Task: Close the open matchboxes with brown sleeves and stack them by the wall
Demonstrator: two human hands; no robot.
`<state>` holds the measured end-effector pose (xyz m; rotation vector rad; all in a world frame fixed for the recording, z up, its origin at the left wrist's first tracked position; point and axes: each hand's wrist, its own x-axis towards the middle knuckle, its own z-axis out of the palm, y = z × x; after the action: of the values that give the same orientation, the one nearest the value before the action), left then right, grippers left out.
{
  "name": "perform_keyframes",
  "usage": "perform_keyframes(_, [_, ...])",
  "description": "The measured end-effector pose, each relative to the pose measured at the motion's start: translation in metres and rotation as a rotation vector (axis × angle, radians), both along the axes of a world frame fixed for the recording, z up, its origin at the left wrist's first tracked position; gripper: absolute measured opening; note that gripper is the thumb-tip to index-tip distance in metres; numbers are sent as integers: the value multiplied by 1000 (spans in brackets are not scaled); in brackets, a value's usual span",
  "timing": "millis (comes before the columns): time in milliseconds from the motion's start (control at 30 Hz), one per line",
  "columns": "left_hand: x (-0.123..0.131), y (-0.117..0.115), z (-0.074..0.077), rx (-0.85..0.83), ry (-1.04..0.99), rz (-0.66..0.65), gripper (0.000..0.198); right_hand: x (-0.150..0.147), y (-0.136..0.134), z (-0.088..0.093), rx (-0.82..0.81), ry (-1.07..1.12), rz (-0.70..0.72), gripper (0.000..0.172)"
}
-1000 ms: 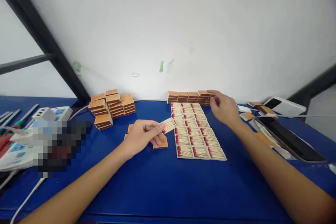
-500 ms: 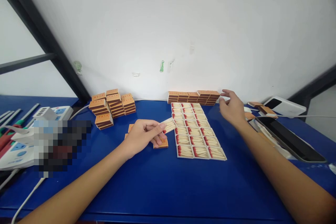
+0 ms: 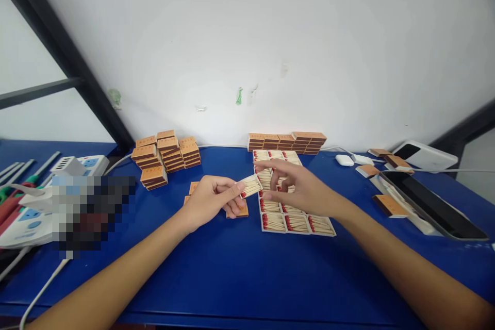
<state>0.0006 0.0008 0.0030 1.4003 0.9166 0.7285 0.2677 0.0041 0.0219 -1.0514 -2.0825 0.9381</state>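
Your left hand (image 3: 221,197) pinched a filled match tray (image 3: 251,186) beside the laid-out trays (image 3: 286,223); it looked light, thin-walled and crushable, best gripped by its long sides, level. Your right hand (image 3: 296,185) hung over the rows, fingers loosely curled, holding nothing. Matchbox stacks (image 3: 309,143) stood beyond.

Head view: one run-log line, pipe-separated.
left hand: holds match tray | right hand: open, empty, over tray rows | stacked matchboxes: near wall
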Motion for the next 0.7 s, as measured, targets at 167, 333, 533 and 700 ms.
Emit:
perform_keyframes(167, [1, -2, 4, 20, 57, -23, 56, -19, -8, -7, 77, 9, 3, 44])
perform_keyframes(333, [-1, -4, 8, 253, 255, 69, 54, 7, 8, -1, 178, -79, -98, 48])
perform_keyframes(533, [-17, -1, 8, 1012, 723, -7, 50, 108, 52, -10, 207, -273, -518, 62])
perform_keyframes(700, [-25, 2, 8, 1119, 803, -142, 47, 151, 73, -38, 177, -347, -606, 58])
